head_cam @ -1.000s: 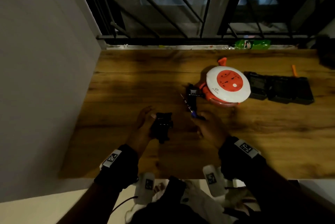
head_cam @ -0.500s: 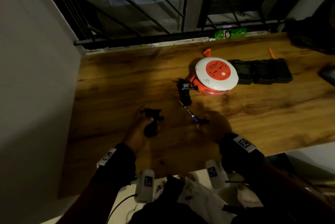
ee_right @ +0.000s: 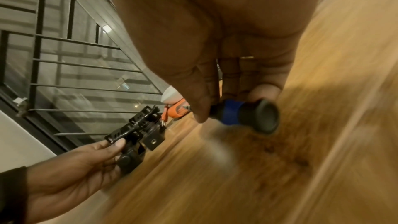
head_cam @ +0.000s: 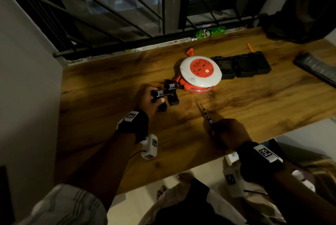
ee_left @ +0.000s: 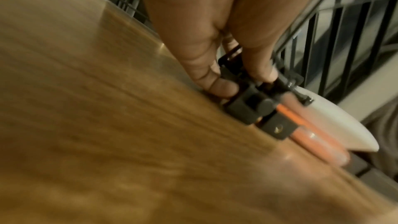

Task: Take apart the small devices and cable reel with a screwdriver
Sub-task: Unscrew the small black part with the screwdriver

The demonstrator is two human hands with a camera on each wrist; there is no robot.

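Cable reel (head_cam: 201, 73): white housing, orange-red centre disc, orange cable and base. Screwdriver (ee_right: 243, 114): black handle with a blue band; small device (head_cam: 164, 93) black. Table (head_cam: 109, 82): brown wood grain; bottle (head_cam: 211, 32) by far edge green.

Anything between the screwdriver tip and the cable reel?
Nothing: in the head view only bare wooden table separates the screwdriver tip from the cable reel.

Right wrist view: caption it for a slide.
Right hand grips the screwdriver; left hand holds a black device.
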